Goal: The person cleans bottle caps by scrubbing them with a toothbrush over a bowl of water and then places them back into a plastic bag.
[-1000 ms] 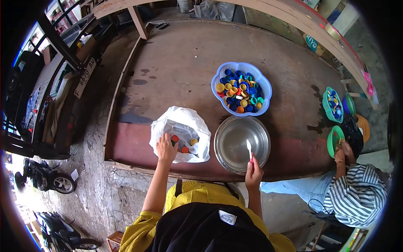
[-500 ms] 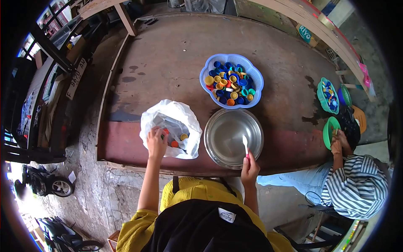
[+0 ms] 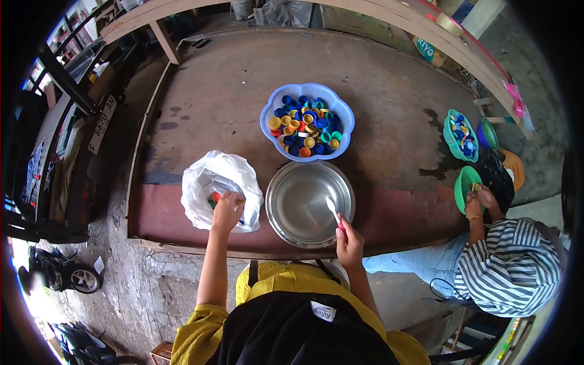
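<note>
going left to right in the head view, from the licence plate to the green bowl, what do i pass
Licence plate → white plastic bag → metal bowl → green bowl

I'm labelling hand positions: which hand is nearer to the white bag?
Left. The left hand is in the open white bag; the right hand is farther right, by the metal bowl, holding a brush.

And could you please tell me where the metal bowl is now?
In the head view, the metal bowl is on the table, right of the white bag and just this side of the blue basket.
</note>
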Demonstrator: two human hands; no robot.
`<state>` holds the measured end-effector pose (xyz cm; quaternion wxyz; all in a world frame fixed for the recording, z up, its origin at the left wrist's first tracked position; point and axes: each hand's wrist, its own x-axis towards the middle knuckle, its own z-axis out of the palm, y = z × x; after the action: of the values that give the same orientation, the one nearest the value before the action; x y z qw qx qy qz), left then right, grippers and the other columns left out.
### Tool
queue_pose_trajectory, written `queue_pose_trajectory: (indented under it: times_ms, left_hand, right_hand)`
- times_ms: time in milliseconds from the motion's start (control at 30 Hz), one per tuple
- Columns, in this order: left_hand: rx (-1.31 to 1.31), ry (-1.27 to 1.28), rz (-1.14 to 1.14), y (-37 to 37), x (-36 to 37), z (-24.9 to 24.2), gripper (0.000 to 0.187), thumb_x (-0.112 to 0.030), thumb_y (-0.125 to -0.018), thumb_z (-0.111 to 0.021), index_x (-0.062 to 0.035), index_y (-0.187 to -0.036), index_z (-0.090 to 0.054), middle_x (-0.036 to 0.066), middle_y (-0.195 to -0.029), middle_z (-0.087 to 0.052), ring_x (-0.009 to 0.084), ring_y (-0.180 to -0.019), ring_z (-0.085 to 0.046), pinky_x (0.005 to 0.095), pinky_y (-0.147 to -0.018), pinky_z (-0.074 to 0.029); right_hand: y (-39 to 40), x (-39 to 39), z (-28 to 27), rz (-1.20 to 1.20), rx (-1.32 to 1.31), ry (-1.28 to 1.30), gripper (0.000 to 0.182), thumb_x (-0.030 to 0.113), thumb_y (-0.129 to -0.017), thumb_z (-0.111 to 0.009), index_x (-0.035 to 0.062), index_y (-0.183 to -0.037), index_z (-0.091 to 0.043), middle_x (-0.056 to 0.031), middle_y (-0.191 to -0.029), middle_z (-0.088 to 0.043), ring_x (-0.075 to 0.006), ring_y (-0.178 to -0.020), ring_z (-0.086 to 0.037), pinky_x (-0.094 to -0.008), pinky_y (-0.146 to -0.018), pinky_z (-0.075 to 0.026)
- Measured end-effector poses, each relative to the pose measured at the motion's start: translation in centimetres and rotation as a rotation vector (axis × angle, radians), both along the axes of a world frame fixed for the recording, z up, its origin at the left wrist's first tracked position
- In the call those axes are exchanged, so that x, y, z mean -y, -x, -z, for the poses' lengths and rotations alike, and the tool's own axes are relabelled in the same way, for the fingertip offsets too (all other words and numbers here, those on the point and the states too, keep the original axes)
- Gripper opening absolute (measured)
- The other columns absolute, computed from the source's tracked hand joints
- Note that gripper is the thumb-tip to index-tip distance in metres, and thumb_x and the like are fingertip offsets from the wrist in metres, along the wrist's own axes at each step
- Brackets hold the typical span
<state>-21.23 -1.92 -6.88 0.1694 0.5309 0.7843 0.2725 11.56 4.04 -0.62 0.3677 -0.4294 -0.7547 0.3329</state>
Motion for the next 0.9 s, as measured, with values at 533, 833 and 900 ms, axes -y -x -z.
queue_pose_trajectory:
  times_ms: [533, 833, 900]
  left_hand:
    - [0.225, -0.267, -0.311, -0.3, 1.1, -2.0, 0.033, -0.002, -0.069, -0.072, 0.0018, -0.100, -0.062, 0.016, -0.090, -0.065, 0.0241, -0.079, -0.065, 0.0318, -0.073, -0.052]
    - [0.902, -0.658, -0.112, -7.0, 2.4, -10.3, 0.040, 0.006, -0.072, -0.071, 0.0030, -0.109, -0.057, 0.011, -0.099, -0.064, 0.0143, -0.087, -0.062, 0.0278, -0.081, -0.050]
    - [0.815, -0.531, 0.000, -9.9, 1.2, -12.2, 0.041, 0.005, -0.067, -0.075, 0.0024, -0.105, -0.059, 0.011, -0.096, -0.065, 0.0162, -0.086, -0.063, 0.0293, -0.082, -0.050]
  right_hand:
    - [-3.3, -0.4, 0.3, -0.001, -0.022, 0.067, 0.031, 0.005, -0.088, -0.051, -0.0041, -0.118, -0.054, -0.0188, -0.097, -0.064, -0.0196, -0.078, -0.062, -0.0273, -0.069, -0.048]
    - [-0.8, -2.6, -2.0, -0.070, -0.145, 0.315, 0.031, 0.006, -0.086, -0.058, -0.0041, -0.115, -0.055, -0.0022, -0.071, -0.057, -0.0039, -0.060, -0.047, -0.0188, -0.056, -0.039]
    - [0.2, -2.8, -3.3, -0.159, -0.258, 0.446, 0.032, 0.007, -0.085, -0.062, -0.0033, -0.115, -0.055, -0.0012, -0.076, -0.060, -0.0027, -0.063, -0.049, -0.0185, -0.057, -0.040]
